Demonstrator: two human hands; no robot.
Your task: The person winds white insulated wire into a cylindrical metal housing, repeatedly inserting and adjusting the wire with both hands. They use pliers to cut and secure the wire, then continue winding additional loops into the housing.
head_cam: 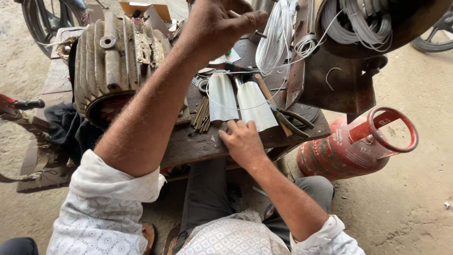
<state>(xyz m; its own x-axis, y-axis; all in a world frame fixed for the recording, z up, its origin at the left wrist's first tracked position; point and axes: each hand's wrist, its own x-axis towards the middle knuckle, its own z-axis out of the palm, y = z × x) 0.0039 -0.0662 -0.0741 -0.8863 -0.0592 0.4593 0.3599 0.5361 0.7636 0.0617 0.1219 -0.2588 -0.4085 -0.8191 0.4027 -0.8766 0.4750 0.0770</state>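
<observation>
The left hand is raised high over the workbench with its fingers curled loosely together, and I cannot tell whether it pinches the thin white wire that runs past it or holds nothing. The right hand lies low at the near edge of the bench, fingers bent and pressing down on the lower corner of one of two curved white sheets, which lie side by side near the middle of the bench, just beside a small bundle of thin sticks. A pair of pliers rests just right of the sheets, and hanks of white wire hang from a rusty metal stand above. A ribbed motor housing sits at the left of the bench, and a red gas cylinder lies on the ground at the right. The likely trouble is the loose wire: it loops across the sheets and close to the raised forearm, so a careless sweep could snag it and drag the sheets or sticks off the edge. The sheet under the right hand also overhangs the edge slightly, so easing the pressure might let it slip.
</observation>
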